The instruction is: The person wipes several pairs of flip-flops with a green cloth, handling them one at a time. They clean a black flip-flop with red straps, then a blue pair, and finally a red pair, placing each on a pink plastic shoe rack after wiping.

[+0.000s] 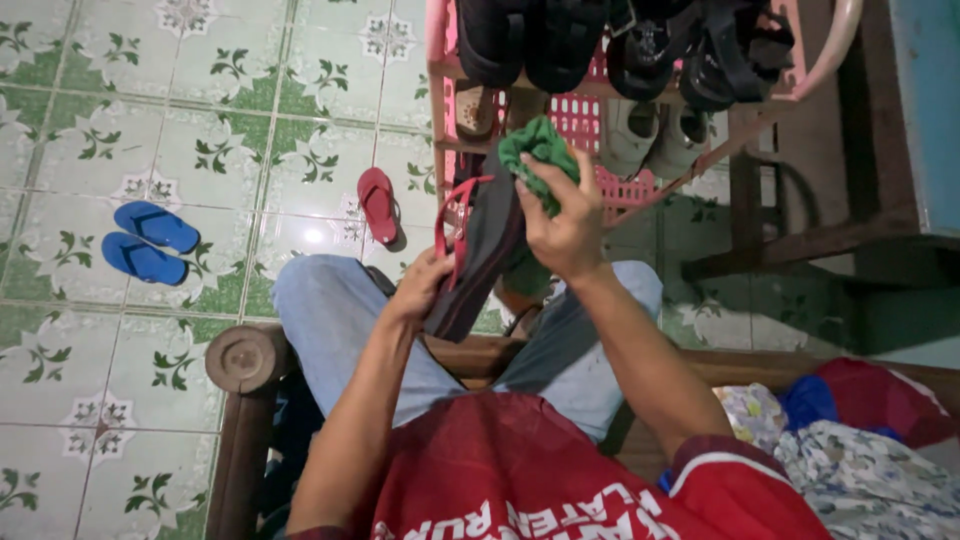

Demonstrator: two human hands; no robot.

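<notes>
Wiping is the step I judge to be in hand: my left hand [418, 285] grips the lower end of a dark flip-flop with red straps [478, 250], held up over my knees, while my right hand [562, 225] is closed around a green cloth [540, 155] pressed against its upper part. The next stroke, I think, calls for a steady left-hand hold as the cloth rubs along the sole, before the pink shoe rack [620, 185].

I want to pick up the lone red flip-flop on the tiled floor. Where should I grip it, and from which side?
Probably best to grip the red flip-flop across its narrow middle, coming from above. It lies flat on the tiles, lengthways away from the person, with open floor on both long sides, so fingers can close over the edges. The strap is too small to judge.
</notes>
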